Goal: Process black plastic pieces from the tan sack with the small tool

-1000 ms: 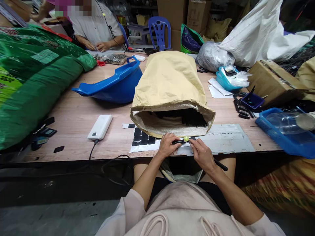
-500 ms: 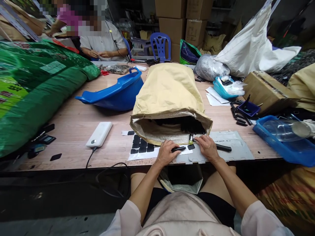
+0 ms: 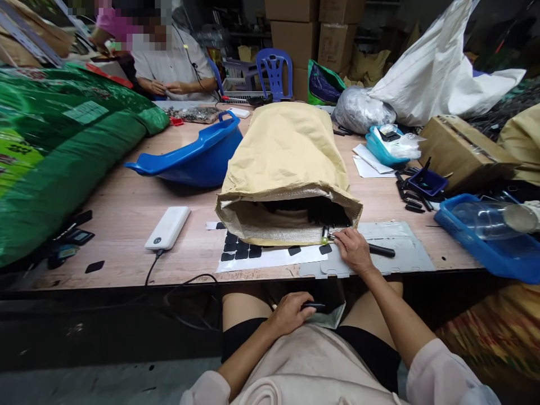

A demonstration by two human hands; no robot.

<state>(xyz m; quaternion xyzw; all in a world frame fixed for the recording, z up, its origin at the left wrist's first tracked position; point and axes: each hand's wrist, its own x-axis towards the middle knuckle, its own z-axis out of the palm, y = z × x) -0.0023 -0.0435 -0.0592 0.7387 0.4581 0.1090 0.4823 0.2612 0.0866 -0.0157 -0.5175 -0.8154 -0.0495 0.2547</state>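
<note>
Head view: left hand dropped from table edge to lap, fingers clenched on short black plastic stick. Right hand stayed at open tan paper sack mouth, fingers pinching green-tipped black tool. Finished piece apparently being set aside.

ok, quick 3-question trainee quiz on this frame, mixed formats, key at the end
1. True or false: the left hand rests on the tabletop beside the white power bank.
2. Multiple choice: the right hand is at A) the blue basin, B) the mouth of the tan paper sack, C) the green sack.
3. Fill in: the sheet of black pads lies just in front of the tan paper sack, to the ___ of the right hand.

Key
1. False: it is below the table edge, over the lap, holding a small black piece.
2. B.
3. Left.
</note>
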